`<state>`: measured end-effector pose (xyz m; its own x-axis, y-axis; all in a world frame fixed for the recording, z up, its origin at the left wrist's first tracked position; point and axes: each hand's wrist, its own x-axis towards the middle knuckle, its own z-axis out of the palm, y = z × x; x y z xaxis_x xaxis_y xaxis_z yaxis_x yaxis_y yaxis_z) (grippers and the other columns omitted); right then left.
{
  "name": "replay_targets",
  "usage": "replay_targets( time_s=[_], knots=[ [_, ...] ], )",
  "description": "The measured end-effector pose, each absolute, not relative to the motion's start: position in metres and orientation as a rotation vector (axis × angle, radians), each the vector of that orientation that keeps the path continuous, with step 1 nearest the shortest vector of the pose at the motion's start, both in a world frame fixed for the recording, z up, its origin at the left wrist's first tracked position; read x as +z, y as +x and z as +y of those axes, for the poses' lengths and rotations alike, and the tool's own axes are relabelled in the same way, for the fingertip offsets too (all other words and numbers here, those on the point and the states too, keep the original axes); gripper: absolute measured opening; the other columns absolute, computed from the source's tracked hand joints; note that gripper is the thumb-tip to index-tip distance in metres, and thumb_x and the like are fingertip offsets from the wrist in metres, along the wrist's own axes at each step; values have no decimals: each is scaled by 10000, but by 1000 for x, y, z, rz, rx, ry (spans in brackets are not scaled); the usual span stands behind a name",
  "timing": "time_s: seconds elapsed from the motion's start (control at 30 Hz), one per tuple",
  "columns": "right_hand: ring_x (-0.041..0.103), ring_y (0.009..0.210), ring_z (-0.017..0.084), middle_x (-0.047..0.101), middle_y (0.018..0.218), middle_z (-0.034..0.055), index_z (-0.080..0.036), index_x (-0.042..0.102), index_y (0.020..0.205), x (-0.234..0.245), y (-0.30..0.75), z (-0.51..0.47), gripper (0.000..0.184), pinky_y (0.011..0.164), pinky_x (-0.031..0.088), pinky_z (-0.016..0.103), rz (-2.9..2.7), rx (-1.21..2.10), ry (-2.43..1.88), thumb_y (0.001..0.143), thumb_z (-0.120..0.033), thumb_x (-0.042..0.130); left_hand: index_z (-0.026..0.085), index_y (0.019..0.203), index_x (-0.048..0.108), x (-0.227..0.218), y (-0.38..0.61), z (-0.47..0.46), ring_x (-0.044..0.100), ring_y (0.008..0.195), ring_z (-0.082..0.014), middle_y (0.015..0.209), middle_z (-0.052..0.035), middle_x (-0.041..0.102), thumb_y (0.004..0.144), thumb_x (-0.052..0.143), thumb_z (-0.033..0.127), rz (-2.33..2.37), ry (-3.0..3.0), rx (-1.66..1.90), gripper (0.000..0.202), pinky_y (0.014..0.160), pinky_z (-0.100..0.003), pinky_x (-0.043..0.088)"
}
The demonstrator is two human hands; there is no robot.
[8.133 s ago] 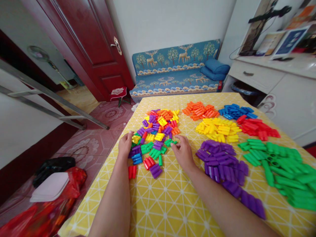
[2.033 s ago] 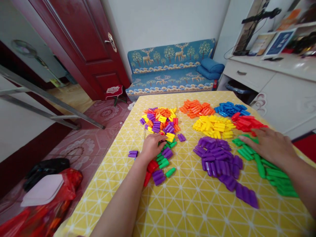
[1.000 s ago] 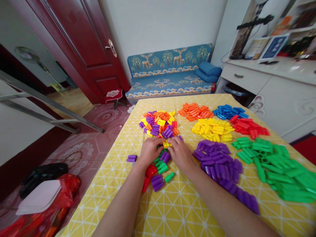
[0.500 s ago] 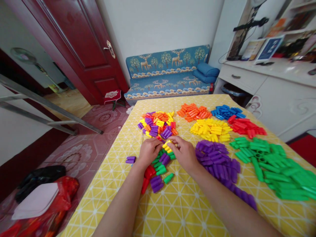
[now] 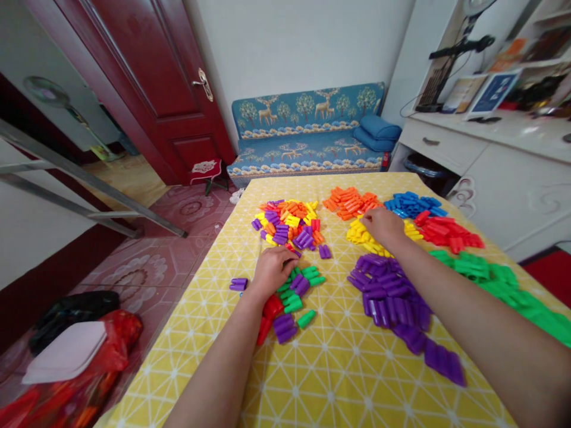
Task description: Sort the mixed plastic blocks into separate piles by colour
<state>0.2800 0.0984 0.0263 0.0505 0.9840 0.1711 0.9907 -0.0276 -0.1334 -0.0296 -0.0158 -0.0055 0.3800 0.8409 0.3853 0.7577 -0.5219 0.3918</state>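
My right hand (image 5: 384, 228) is over the pile of yellow plastic tube-shaped pieces (image 5: 363, 236). Its fingers are drawn together at the pile's far side, and what they hold, if anything, is hidden. My left hand (image 5: 273, 272) is closed, fingertips down between the mixed-colour pile (image 5: 289, 221) and a small group of green pieces (image 5: 293, 304) with purple ones (image 5: 284, 328) among them. I cannot make out what lies in its fingers. Red pieces (image 5: 273, 307) lie beside its wrist.
On the yellow patterned tablecloth (image 5: 330, 380) stand sorted piles: orange (image 5: 350, 202), blue (image 5: 413, 205), red (image 5: 450, 232), purple (image 5: 392, 291) and green (image 5: 504, 285). A lone purple piece (image 5: 238, 284) lies left of my left hand. A blue sofa (image 5: 307, 145) is behind the table.
My right hand has moved right and away from me, from beside my left hand with yellow pieces, to the yellow pile. A purple piece now shows near the mixed pile. My left hand stays nearly in place.
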Motion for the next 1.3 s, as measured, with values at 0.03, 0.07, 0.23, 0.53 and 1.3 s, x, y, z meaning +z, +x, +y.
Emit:
replay_targets(
  time_s=[0.03,0.07,0.23,0.53,1.3],
  knots=[
    [638,932,250,679,1052,130,-173,722,974,27,277,96,273,717,446,300,-2034,-76,-2102,873,-323,517,207,919,707,-6,-30,-16,646,848,-177,922,-36,707,884,576,224,1453,2484,828,137,795,-299,485],
    [634,944,250,661,1096,132,-178,716,1007,28,273,92,268,728,446,303,-2038,-101,-2092,868,-305,527,209,918,706,-6,-30,-15,646,846,-177,922,-35,706,881,580,223,1457,2486,826,132,793,-299,485],
    [615,992,224,602,1195,86,-235,674,1098,35,228,58,279,778,451,299,-2148,-50,-1897,882,-292,507,214,913,704,-8,-30,-15,646,842,-179,919,-32,706,868,594,214,1465,2492,828,120,785,-298,484],
    [486,1143,269,466,1375,118,-244,324,1465,14,138,19,711,920,426,359,-2285,253,-1710,811,-278,599,228,996,694,-9,-30,-15,644,846,-184,920,-33,702,841,608,184,1506,2452,847,182,803,-306,492],
    [524,1026,218,515,1177,69,-267,669,1059,-9,135,-6,253,792,445,302,-2239,226,-1534,825,-227,581,230,1305,548,-6,-27,-21,526,1202,-275,1320,-93,541,762,689,258,1651,2472,865,561,1010,-420,442]
  ],
)
